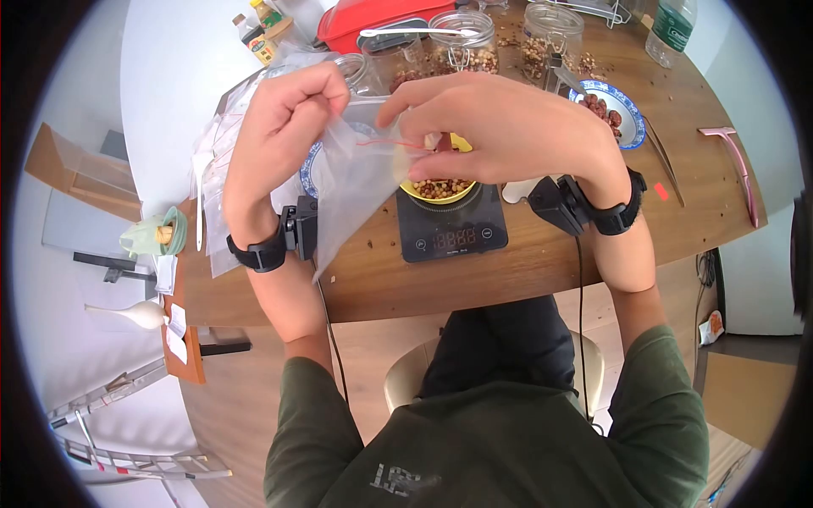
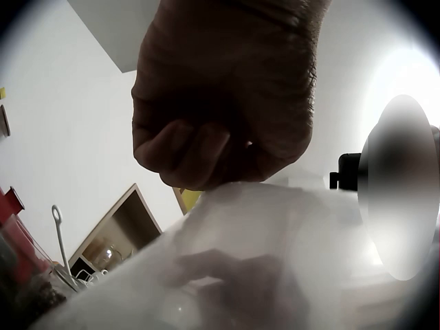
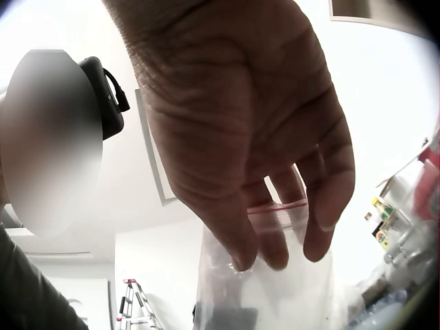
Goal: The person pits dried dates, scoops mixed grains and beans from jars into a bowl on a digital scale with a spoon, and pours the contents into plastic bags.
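Observation:
Both hands hold a clear zip bag [image 1: 351, 190] with a red strip along its mouth, raised over the table. My left hand [image 1: 292, 118] grips the bag's top edge with curled fingers, seen from below in the left wrist view. At the other side of the mouth is my right hand [image 1: 517, 123], its thumb and fingers around the plastic near the red strip [image 3: 278, 208]. Below the right hand, a yellow bowl [image 1: 442, 201] of mixed beans or nuts stands on a black kitchen scale [image 1: 453, 241], partly hidden by that hand.
Glass jars [image 1: 550, 38] of mixed beans stand at the back, near a red container [image 1: 343, 30]. At right are a blue-rimmed bowl [image 1: 631, 110] of dark reddish fruits, a water bottle [image 1: 671, 34] and a pink razor-like tool [image 1: 745, 173]. Plastic bags [image 1: 222, 152] lie at left beside a white spoon [image 1: 201, 199].

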